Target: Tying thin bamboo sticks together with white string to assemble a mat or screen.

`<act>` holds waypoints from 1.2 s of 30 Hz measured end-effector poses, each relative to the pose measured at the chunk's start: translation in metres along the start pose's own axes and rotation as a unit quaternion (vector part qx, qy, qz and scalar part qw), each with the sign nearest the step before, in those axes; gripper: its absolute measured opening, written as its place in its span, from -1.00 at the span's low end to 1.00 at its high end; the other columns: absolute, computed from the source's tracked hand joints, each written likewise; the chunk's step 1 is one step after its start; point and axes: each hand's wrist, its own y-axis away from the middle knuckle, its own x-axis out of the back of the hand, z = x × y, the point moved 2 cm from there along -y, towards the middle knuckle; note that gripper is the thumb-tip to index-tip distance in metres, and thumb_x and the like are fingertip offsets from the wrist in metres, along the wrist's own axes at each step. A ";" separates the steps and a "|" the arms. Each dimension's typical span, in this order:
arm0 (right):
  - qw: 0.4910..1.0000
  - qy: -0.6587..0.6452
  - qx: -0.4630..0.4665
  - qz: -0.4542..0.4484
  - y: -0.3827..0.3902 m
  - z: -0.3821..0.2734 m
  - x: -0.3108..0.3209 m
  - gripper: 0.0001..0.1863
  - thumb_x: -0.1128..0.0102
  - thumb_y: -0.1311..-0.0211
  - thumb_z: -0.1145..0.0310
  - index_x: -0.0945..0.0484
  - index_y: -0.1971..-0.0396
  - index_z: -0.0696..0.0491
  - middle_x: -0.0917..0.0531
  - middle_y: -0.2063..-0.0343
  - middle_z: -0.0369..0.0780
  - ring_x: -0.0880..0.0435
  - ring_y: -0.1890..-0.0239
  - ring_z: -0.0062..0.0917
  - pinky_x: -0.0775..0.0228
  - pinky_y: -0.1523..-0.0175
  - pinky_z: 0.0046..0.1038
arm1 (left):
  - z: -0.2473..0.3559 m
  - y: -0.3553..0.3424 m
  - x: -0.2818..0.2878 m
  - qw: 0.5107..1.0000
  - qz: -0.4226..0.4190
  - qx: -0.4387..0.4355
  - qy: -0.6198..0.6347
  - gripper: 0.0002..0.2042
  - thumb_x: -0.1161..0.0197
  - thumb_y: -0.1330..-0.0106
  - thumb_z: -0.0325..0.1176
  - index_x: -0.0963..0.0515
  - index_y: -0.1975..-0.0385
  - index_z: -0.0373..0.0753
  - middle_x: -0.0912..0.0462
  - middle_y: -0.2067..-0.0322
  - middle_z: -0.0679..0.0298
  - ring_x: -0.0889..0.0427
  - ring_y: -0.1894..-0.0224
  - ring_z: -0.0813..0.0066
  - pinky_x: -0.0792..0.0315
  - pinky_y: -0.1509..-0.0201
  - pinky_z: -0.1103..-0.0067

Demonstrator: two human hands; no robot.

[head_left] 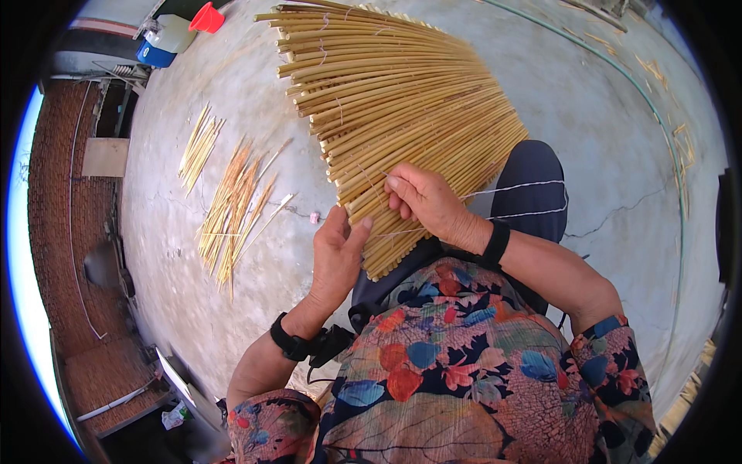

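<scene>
A mat of yellow reed stalks (410, 100), bound with thin string, stretches from my lap toward the far side. My left hand (338, 251) grips its near left edge, with the thumb on top and the fingers partly hidden at the stalk ends. Over the near stalks, my right hand (429, 203) is closed in a pinch on a thin pale string. A white string (525, 185) runs in a loop from beside my right hand across my dark-trousered knee (533, 162). Another line of string crosses the stalks just below that hand.
Loose straw-coloured stalks (232, 205) lie in bunches on the concrete floor (278, 325) to the left. A red bucket (206, 18) and a blue-and-white container (166, 39) stand at the far left. A green hose (618, 66) curves along the right, past scattered stalks.
</scene>
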 end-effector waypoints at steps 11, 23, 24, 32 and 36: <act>0.999 0.023 0.037 0.011 -0.001 0.002 0.004 -0.77 0.10 -0.38 0.29 -0.44 0.37 0.13 -0.50 0.61 -0.35 -0.44 0.58 -0.73 -0.33 0.48 -0.66 | 0.008 -0.002 -0.006 1.000 -0.001 -0.014 0.006 -0.80 -0.15 -0.31 -0.38 -0.40 0.24 -0.40 -0.54 0.37 0.33 -0.40 0.32 0.74 -0.33 0.30 0.71; 0.996 0.057 0.065 0.032 -0.003 0.001 -0.001 -0.79 0.05 -0.31 0.33 -0.42 0.40 0.17 -0.56 0.65 -0.18 -0.58 0.54 -0.40 -0.40 0.36 -0.43 | 0.005 -0.006 -0.001 0.999 0.029 0.018 -0.017 -0.74 -0.12 -0.33 -0.35 -0.46 0.13 -0.43 -0.60 0.30 0.27 -0.49 0.28 0.70 -0.37 0.20 0.69; 0.996 0.060 0.064 0.031 -0.003 0.001 -0.002 -0.79 0.06 -0.31 0.33 -0.42 0.40 0.17 -0.56 0.65 -0.18 -0.59 0.53 -0.40 -0.40 0.35 -0.42 | 0.003 -0.007 -0.001 0.999 0.039 0.005 -0.007 -0.75 -0.11 -0.34 -0.36 -0.46 0.12 -0.42 -0.60 0.30 0.28 -0.48 0.28 0.71 -0.37 0.20 0.69; 0.996 0.063 0.064 0.021 -0.004 0.000 0.001 -0.80 0.07 -0.35 0.33 -0.43 0.38 0.15 -0.51 0.65 -0.29 -0.49 0.58 -0.64 -0.35 0.44 -0.57 | 0.006 -0.009 -0.001 0.999 0.026 -0.003 0.026 -0.72 -0.11 -0.34 -0.33 -0.45 0.10 -0.42 -0.60 0.26 0.26 -0.50 0.23 0.66 -0.38 0.15 0.67; 0.992 0.086 0.093 0.022 -0.006 0.002 0.002 -0.80 0.07 -0.31 0.32 -0.39 0.41 0.15 -0.54 0.63 -0.19 -0.58 0.53 -0.38 -0.39 0.36 -0.39 | 0.012 -0.013 -0.006 1.000 0.021 -0.020 0.012 -0.70 -0.13 -0.34 -0.30 -0.44 0.08 -0.42 -0.60 0.26 0.23 -0.52 0.22 0.62 -0.40 0.13 0.64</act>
